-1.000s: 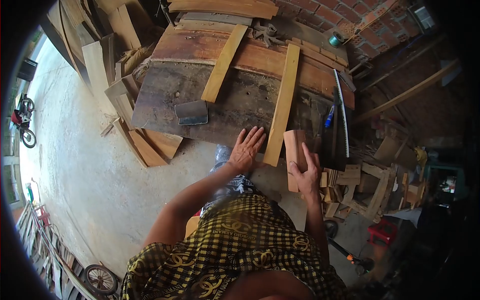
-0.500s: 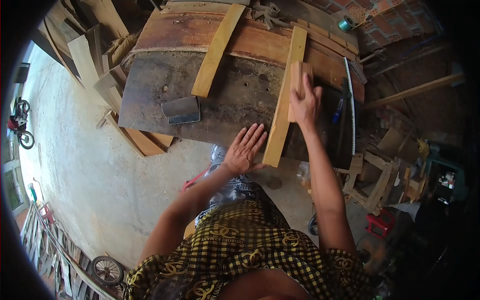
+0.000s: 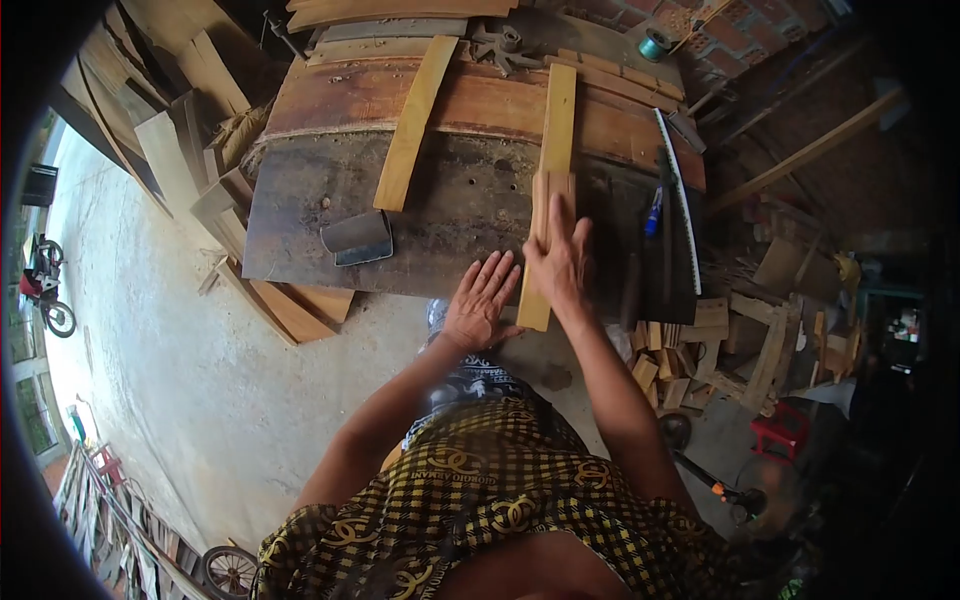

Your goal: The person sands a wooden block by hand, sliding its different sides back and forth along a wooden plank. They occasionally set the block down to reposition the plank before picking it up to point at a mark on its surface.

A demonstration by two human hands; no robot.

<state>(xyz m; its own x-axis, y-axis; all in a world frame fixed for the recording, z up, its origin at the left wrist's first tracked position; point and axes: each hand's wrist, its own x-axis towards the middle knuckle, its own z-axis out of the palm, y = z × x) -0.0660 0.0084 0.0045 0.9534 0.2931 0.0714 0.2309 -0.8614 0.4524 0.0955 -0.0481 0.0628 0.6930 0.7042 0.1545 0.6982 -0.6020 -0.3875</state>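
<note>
My right hand [image 3: 562, 262] is closed around a reddish wooden block [image 3: 552, 192], which rests lengthwise on a long yellowish wooden board [image 3: 560, 120]. What lies under the block is hidden. Close by on the left, my left hand [image 3: 480, 305] lies flat at the near edge of the dark workbench [image 3: 290, 220], fingers stretched, its thumb by the board's near end. A second, slightly curved yellowish board [image 3: 418, 125] lies farther left. Near it sits a bent dark sheet piece [image 3: 358, 240].
On the bench's right are a blue marker [image 3: 654, 218] and a long white ruler-like strip [image 3: 680, 170]. A metal clamp-like part [image 3: 505, 48] and a teal spool [image 3: 654, 44] sit at the back. Wood planks [image 3: 165, 150] lean at left; offcuts [image 3: 665, 370] are piled at right.
My right hand has brought the block left and nearer my body, from beside the board onto its top. The left hand stays flat at the bench edge. The camera view has shifted a little.
</note>
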